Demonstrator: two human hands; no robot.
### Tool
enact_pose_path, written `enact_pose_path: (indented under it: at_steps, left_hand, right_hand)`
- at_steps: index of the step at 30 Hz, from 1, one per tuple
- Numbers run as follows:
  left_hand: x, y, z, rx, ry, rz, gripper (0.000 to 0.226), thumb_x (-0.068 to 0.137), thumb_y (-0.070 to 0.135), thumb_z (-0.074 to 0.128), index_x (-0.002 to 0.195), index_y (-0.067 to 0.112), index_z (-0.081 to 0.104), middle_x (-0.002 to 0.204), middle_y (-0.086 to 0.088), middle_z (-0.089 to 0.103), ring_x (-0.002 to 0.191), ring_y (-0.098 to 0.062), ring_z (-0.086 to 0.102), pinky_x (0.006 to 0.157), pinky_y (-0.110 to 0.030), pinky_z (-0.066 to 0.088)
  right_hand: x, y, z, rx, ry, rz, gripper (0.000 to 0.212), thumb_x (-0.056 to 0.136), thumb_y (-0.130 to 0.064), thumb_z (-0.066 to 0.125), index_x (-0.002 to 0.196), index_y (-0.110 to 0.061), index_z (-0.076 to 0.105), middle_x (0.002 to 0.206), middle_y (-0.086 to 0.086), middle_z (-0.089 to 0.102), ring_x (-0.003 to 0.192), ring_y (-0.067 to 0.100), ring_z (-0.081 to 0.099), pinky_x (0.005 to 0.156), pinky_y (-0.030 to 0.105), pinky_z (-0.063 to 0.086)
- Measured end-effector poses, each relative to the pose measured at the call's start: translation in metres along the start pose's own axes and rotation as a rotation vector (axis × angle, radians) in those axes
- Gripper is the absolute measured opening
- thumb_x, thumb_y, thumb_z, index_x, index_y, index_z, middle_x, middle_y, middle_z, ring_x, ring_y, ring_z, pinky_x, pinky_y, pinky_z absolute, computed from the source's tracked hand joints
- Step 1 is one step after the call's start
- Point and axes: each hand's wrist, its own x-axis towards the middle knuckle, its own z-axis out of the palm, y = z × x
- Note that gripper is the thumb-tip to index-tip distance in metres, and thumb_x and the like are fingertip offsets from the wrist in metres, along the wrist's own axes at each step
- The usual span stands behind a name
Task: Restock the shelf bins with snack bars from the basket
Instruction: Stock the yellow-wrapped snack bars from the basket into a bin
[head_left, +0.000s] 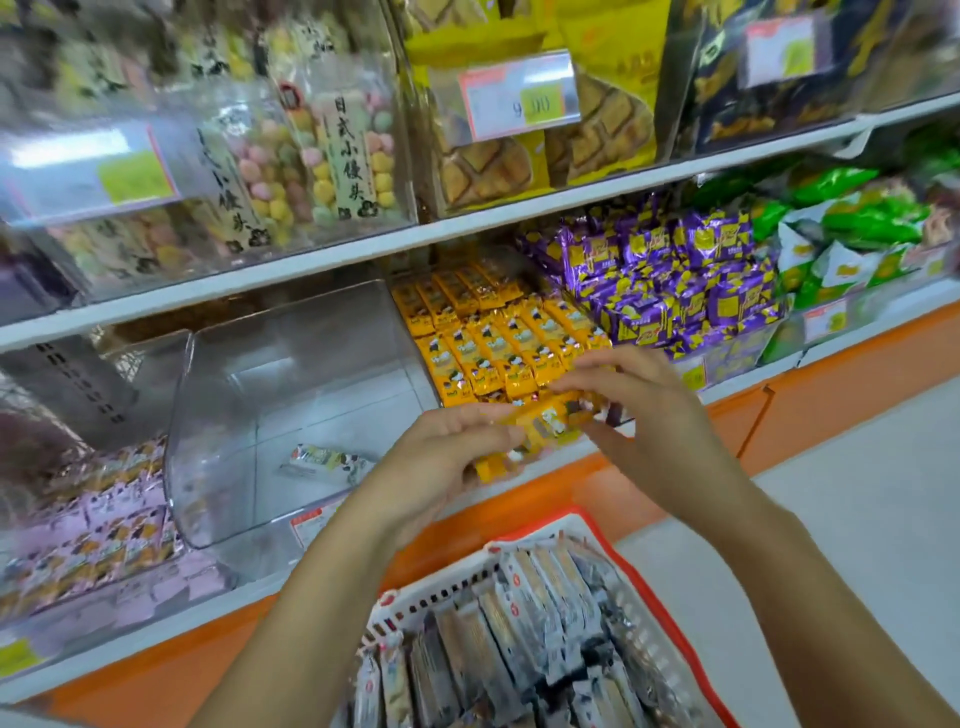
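Closest to me, a white basket (649, 582) with a red rim sits low, packed with grey-wrapped snack bars (519, 623). Above it, both forearms stretch toward the lower shelf (831, 358). I see the left hand (447, 457) palm up, its grip curled around a small yellow stack (545, 426) of bars. The right hand (639, 415) meets it from the other side, fingers on top and thumb beneath, pinching the same stack. It hangs between the hands, just in front of the full yellow bin (493, 338). Left of that, a clear bin (291, 364) holds one lone bar (322, 460).
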Motion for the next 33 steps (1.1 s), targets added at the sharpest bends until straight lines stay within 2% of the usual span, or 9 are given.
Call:
enact_pose_path:
  at_steps: [2, 5, 9, 13, 16, 19, 24, 27, 33]
  left_hand:
    - [0.006, 0.009, 0.0, 0.062, -0.064, -0.016, 0.034, 0.072, 0.022, 0.075, 0.103, 0.008, 0.071, 0.099, -0.016, 0.071, 0.087, -0.024, 0.067, 0.086, -0.031, 0.053]
    - [0.017, 0.02, 0.005, 0.094, -0.089, -0.01, 0.017, 0.088, 0.006, 0.059, 0.101, 0.0, 0.068, 0.096, -0.015, 0.072, 0.085, -0.019, 0.07, 0.084, -0.028, 0.056]
    - [0.036, 0.029, 0.008, -0.105, -0.025, -0.059, 0.016, 0.09, -0.009, 0.05, 0.1, -0.008, 0.062, 0.092, -0.021, 0.068, 0.074, -0.022, 0.071, 0.069, -0.027, 0.059]
    - [0.047, 0.032, 0.003, -0.31, -0.021, -0.127, 0.019, 0.083, -0.002, 0.057, 0.101, -0.001, 0.057, 0.104, -0.027, 0.058, 0.072, -0.025, 0.071, 0.062, -0.029, 0.059]
    - [0.047, 0.033, 0.002, -0.267, -0.041, -0.116, 0.012, 0.079, 0.011, 0.062, 0.087, 0.003, 0.062, 0.083, -0.017, 0.069, 0.068, -0.022, 0.071, 0.065, -0.028, 0.06]
    - [0.049, 0.028, 0.003, -0.154, 0.013, -0.089, 0.008, 0.089, 0.014, 0.059, 0.085, 0.008, 0.064, 0.073, -0.009, 0.071, 0.066, -0.018, 0.071, 0.065, -0.026, 0.059]
    - [0.049, 0.018, 0.001, -0.049, 0.12, -0.007, 0.015, 0.089, 0.016, 0.06, 0.097, 0.003, 0.064, 0.076, -0.007, 0.072, 0.07, -0.018, 0.071, 0.066, -0.025, 0.059]
    - [0.05, 0.022, -0.002, -0.042, 0.219, 0.059, 0.024, 0.087, 0.018, 0.065, 0.101, -0.001, 0.061, 0.086, -0.013, 0.072, 0.074, -0.019, 0.071, 0.07, -0.026, 0.059]
    - [0.051, 0.019, -0.002, 0.019, 0.34, 0.098, 0.027, 0.087, 0.016, 0.066, 0.107, 0.0, 0.056, 0.098, -0.019, 0.069, 0.076, -0.02, 0.066, 0.064, -0.023, 0.058]
  right_hand:
    - [0.025, 0.004, -0.001, -0.031, -0.04, -0.069, 0.053, 0.073, 0.013, 0.067, 0.11, -0.025, 0.07, 0.124, 0.002, 0.054, 0.112, 0.014, 0.043, 0.092, 0.012, 0.032]
    - [0.051, -0.001, 0.005, -0.006, -0.014, -0.126, 0.046, 0.081, 0.008, 0.059, 0.112, -0.024, 0.071, 0.12, 0.004, 0.055, 0.098, 0.009, 0.051, 0.08, 0.013, 0.04]
    - [0.067, -0.003, 0.018, -0.03, 0.018, -0.194, 0.038, 0.085, -0.001, 0.048, 0.109, -0.017, 0.074, 0.1, 0.006, 0.065, 0.074, 0.022, 0.062, 0.062, 0.032, 0.052]
    - [0.077, 0.003, 0.013, 0.089, -0.114, -0.093, 0.043, 0.086, -0.006, 0.039, 0.115, -0.014, 0.071, 0.093, 0.0, 0.062, 0.066, -0.005, 0.049, 0.063, 0.003, 0.034]
    - [0.077, 0.007, 0.008, 0.181, -0.203, -0.046, 0.042, 0.092, 0.0, 0.041, 0.122, -0.016, 0.066, 0.088, -0.015, 0.051, 0.065, -0.003, 0.052, 0.056, 0.006, 0.037]
    - [0.075, 0.009, 0.011, 0.168, -0.258, 0.03, 0.043, 0.093, 0.003, 0.044, 0.125, -0.018, 0.063, 0.085, -0.011, 0.051, 0.063, 0.008, 0.051, 0.055, 0.017, 0.047]
    - [0.063, 0.014, 0.014, 0.375, -0.346, 0.235, 0.03, 0.092, -0.023, 0.062, 0.122, -0.029, 0.06, 0.09, -0.009, 0.062, 0.069, 0.008, 0.06, 0.06, 0.023, 0.051]
    - [0.059, 0.012, 0.015, 0.326, -0.374, 0.248, 0.061, 0.069, -0.048, 0.074, 0.126, -0.036, 0.056, 0.103, -0.017, 0.059, 0.088, 0.001, 0.058, 0.073, 0.018, 0.052]
    - [0.055, 0.015, 0.019, 0.282, -0.398, 0.268, 0.065, 0.063, -0.049, 0.077, 0.123, -0.03, 0.06, 0.093, -0.016, 0.061, 0.079, -0.003, 0.058, 0.071, 0.015, 0.05]
